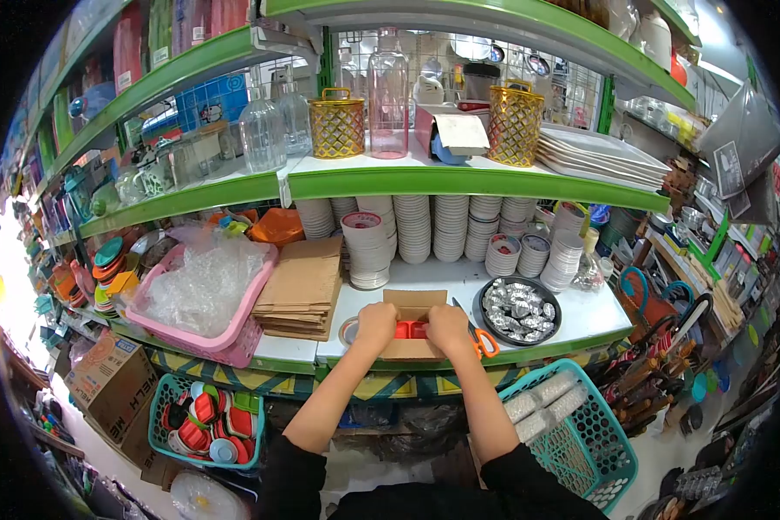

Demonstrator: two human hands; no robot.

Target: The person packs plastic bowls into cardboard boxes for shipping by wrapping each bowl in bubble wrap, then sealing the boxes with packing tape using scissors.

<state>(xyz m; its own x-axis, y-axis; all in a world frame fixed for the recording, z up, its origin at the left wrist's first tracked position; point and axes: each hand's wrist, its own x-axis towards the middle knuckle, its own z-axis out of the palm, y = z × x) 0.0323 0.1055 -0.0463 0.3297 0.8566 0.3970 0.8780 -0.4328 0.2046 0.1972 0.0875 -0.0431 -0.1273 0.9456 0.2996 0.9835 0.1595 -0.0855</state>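
A small open cardboard box (416,300) stands at the shelf's front edge, its back and front flaps folded out. Red items (412,330) lie inside it, partly covered by my hands. My left hand (377,328) is closed at the box's left side, and my right hand (448,329) is closed at its right side; the fingertips of both are hidden. Beside my left hand lies a roll of tape (348,331), half covered by it. Scissors with orange handles (485,343) rest just right of my right hand.
Flattened cardboard (299,288) is stacked at left, beside a pink basket (238,334) of clear plastic. A dark round pan (549,337) of foil-wrapped pieces is at right. Stacked white bowls (412,227) stand behind. Teal baskets (624,438) sit below; a green-edged shelf (477,183) hangs above.
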